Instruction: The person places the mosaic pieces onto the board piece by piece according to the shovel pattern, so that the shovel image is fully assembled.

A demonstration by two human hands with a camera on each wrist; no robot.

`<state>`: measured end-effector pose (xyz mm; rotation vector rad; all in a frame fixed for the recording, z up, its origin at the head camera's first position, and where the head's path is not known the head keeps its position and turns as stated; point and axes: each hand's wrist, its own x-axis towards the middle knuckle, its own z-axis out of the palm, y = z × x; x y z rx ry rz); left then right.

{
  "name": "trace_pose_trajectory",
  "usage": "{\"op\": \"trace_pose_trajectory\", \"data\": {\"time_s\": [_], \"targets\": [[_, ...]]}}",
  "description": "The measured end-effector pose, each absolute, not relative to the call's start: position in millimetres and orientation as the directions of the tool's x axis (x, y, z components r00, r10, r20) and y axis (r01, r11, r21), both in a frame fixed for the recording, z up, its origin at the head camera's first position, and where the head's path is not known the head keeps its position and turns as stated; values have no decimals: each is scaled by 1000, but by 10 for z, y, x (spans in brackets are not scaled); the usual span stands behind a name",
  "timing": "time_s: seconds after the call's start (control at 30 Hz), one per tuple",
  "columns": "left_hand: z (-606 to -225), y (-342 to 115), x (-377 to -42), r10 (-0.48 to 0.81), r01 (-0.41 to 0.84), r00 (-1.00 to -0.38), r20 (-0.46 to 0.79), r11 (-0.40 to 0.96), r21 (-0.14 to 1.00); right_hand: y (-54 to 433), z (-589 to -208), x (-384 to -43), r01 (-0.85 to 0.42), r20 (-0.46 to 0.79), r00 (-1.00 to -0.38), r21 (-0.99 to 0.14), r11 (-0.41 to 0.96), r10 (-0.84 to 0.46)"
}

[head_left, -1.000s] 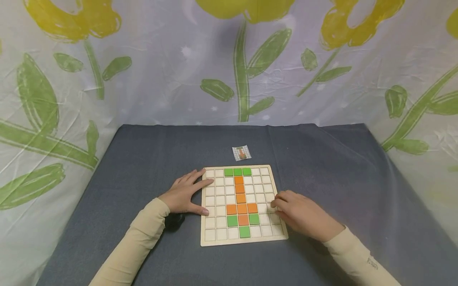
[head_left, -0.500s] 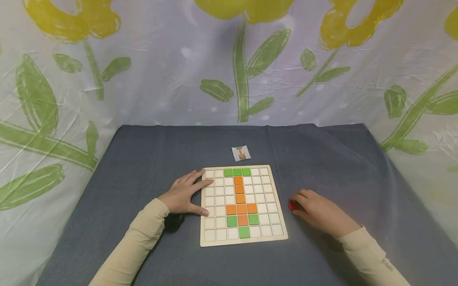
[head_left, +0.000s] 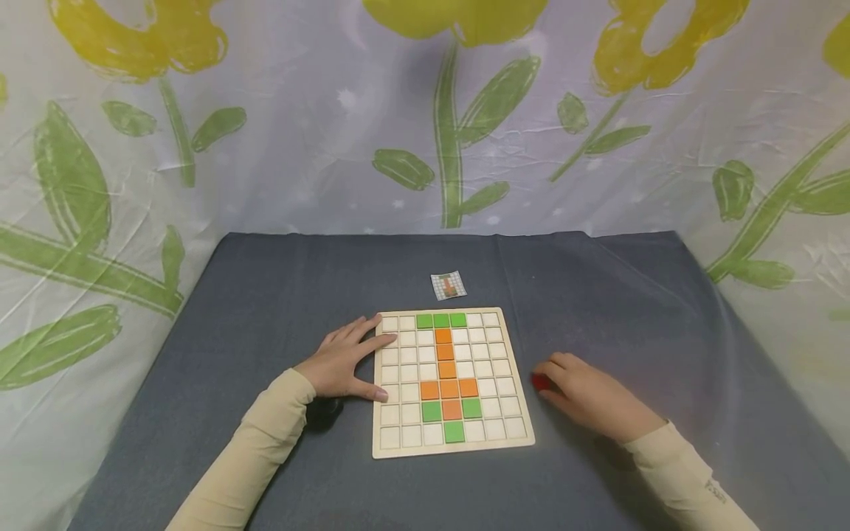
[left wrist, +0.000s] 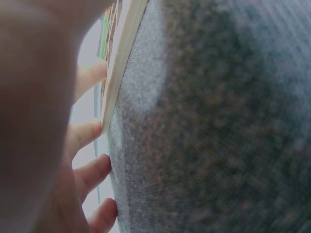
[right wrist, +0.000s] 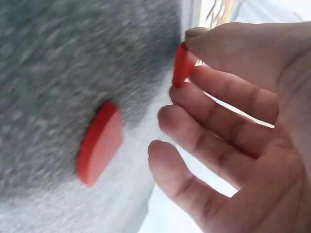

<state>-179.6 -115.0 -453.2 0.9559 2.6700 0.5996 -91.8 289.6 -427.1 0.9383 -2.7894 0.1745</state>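
A square wooden grid board [head_left: 377, 447] lies on the dark cloth, holding orange tiles [head_left: 448, 388] in an arrow-like column and green tiles [head_left: 441, 321] at its top and lower part. My left hand [head_left: 340, 361] rests on the board's left edge with fingers spread; in the left wrist view its fingertips touch the board's side and the cloth. To the right of the board, my right hand [head_left: 584, 392] pinches a small red tile [right wrist: 181, 65] between thumb and fingers. Another red tile [right wrist: 101, 145] lies on the cloth in the right wrist view, hidden from the head view.
A small printed card [head_left: 448, 285] with a grid pattern lies just behind the board. The dark cloth [head_left: 319, 273] covers the table, and a flower-printed curtain [head_left: 299, 133] hangs at the back and sides. A black object [head_left: 324, 413] sits under the left wrist.
My right hand has moved rightward off the board's right edge to the cloth, and red shows at its fingertips. It has since shifted slightly left. The left hand has stayed put.
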Motion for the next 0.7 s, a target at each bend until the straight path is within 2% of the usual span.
{"op": "trace_pose_trajectory", "data": {"time_s": [0.13, 0.37, 0.7], "targets": [[-4524, -1150, -1795, 648, 548, -756, -90, 702, 455, 2762, -4192, -921, -646, 257, -747, -59, 761, -614], [-4546, -1157, -1792, 649, 548, -756, -85, 699, 458, 2411, -4059, -917, -746, 313, -651, -93, 660, -692], [-4550, -1162, -1795, 654, 558, -752, -78, 695, 453, 1970, -4043, -823, -832, 286, -545, -69, 550, -788]]}}
